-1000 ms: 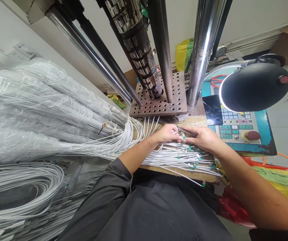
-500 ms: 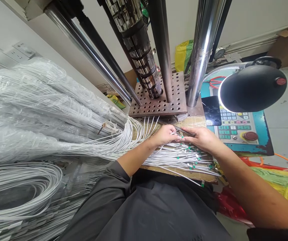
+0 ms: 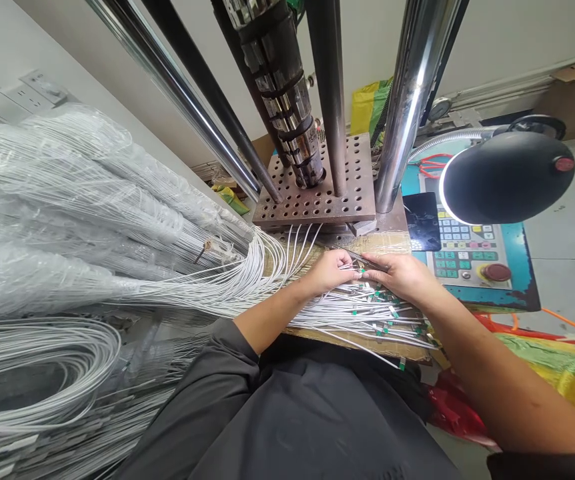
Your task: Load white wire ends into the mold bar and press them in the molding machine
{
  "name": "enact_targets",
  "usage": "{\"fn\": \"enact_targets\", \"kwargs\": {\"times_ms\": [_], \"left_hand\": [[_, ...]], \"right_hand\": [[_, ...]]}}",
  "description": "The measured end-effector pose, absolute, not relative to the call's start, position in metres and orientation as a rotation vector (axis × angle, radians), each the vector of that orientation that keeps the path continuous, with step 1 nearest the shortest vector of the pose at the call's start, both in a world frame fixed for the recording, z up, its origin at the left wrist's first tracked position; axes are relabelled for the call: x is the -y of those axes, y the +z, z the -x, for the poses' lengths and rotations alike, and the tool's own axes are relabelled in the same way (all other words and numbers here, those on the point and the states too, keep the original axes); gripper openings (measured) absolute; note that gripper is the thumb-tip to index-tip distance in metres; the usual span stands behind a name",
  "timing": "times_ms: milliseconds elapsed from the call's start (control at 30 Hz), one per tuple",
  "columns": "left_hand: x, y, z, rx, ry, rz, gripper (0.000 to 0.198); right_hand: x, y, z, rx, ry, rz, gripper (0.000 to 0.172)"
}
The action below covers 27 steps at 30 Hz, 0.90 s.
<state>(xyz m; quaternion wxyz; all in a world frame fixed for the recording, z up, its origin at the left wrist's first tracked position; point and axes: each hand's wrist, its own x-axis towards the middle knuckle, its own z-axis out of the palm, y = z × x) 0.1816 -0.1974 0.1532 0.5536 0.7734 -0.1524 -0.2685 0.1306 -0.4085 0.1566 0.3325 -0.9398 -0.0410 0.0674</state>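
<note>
My left hand (image 3: 335, 272) is closed in a pinch on a white cable, near its green-tipped end (image 3: 362, 271). Facing it, my right hand (image 3: 407, 277) is closed round a slim dark metal tool (image 3: 350, 252) that points left, and its thumb reaches to the same green tip. The tool's exact kind is hard to make out. Below both hands, many white cables (image 3: 337, 313) lie across a cardboard sheet (image 3: 385, 241), their ends carrying small green and silver pieces. A single cable end (image 3: 401, 364) hangs over the cardboard's front edge.
Beyond my hands stands a press with a perforated metal plate (image 3: 317, 210) and steel columns (image 3: 407, 107). At right are a black lamp (image 3: 510, 177), a keypad panel (image 3: 477, 250) and a red stop button (image 3: 496, 272). Plastic-wrapped cable bundles (image 3: 67, 200) and coiled cable (image 3: 102, 363) fill the left.
The view has shifted slightly. Both hands stay together at the same green-tipped cable end, with hardly any movement.
</note>
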Motion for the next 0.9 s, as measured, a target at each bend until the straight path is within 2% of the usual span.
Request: {"fn": "enact_targets", "kwargs": {"times_ms": [333, 567, 900], "left_hand": [[0.191, 0.158, -0.177, 0.627, -0.509, -2.031, 0.020], [0.192, 0.140, -0.183, 0.533, -0.554, -1.925, 0.029], [0.193, 0.136, -0.181, 0.444, -0.540, -1.902, 0.033]], "right_hand": [[0.418, 0.152, -0.132, 0.151, 0.233, 2.391, 0.070], [0.415, 0.151, -0.132, 0.115, 0.219, 2.371, 0.065], [0.415, 0.144, -0.131, 0.152, 0.121, 2.367, 0.060]]}}
